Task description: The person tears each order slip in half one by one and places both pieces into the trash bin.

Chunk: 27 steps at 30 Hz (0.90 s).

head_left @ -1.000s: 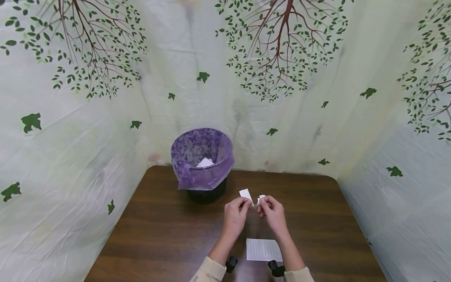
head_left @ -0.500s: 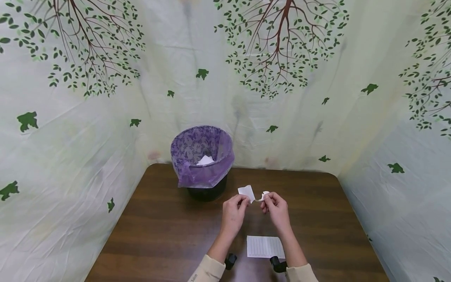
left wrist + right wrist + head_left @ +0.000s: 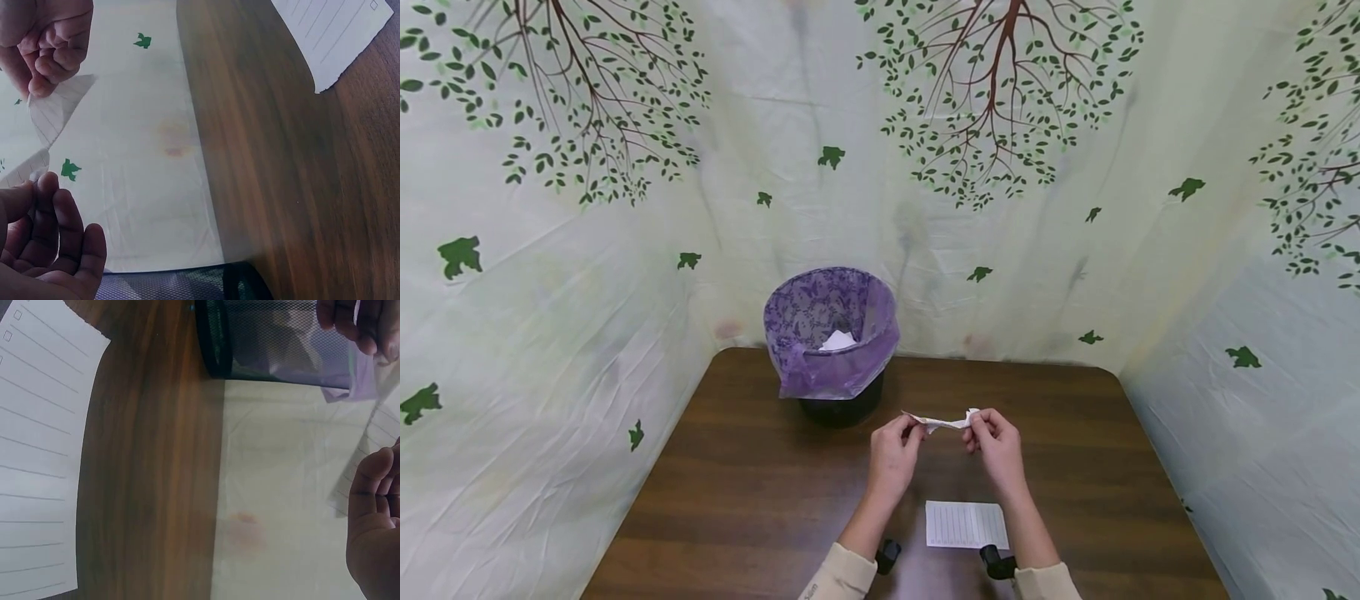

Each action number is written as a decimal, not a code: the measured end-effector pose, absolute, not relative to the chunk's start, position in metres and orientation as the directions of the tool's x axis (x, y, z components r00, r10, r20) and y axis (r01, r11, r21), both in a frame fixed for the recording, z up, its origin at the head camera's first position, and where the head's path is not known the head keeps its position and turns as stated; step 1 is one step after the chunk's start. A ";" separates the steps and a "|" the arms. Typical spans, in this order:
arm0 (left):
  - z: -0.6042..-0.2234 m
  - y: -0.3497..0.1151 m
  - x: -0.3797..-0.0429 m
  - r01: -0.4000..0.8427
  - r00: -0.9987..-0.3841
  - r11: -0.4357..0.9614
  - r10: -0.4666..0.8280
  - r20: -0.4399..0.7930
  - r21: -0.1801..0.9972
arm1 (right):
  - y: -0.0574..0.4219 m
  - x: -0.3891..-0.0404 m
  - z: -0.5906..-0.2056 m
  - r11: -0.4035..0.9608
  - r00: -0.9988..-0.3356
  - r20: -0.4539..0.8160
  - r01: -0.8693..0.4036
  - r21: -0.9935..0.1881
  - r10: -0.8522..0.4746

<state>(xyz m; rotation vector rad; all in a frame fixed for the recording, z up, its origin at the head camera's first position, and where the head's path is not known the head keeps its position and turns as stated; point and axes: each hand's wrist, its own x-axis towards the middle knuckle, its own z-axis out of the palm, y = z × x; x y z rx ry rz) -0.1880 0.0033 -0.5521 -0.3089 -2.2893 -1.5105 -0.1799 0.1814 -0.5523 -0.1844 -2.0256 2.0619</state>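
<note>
Both hands are raised over the table, each pinching one end of a small lined strip of paper. My left hand grips the left end between thumb and fingers. At the other end, a crumpled bit shows at the fingertips of my right hand. The left wrist view shows the paper narrowing to a twisted middle between the hands. Below them a lined sheet lies on the table near the right forearm; one edge of this sheet looks torn in the right wrist view.
A black mesh wastebasket with a purple liner stands at the back left of the brown table. White paper lies inside it. A leaf-patterned cloth hangs behind the table. Black wrist cameras sit at both wrists.
The hands have drawn slightly apart, the right one moving right. The flat flap at the left hand has turned edge-on, and the paper now stretches as a thin strip between the hands.
</note>
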 end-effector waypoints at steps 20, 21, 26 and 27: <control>-0.553 -0.008 -0.191 0.332 -0.905 0.441 -0.101 0.413 0.834 | 0.197 -0.174 -0.552 -0.036 -0.948 0.049 -0.063 -0.997 0.316; -0.553 -0.009 -0.191 0.333 -0.905 0.436 -0.103 0.413 0.836 | 0.196 -0.174 -0.552 -0.036 -0.949 0.048 -0.062 -0.997 0.311; -0.549 -0.010 -0.191 0.344 -0.899 0.425 -0.109 0.425 0.837 | 0.191 -0.174 -0.553 -0.009 -0.958 0.060 -0.065 -0.998 0.281; -0.548 -0.011 -0.190 0.349 -0.895 0.426 -0.112 0.431 0.835 | 0.189 -0.174 -0.553 -0.001 -0.959 0.064 -0.066 -0.998 0.277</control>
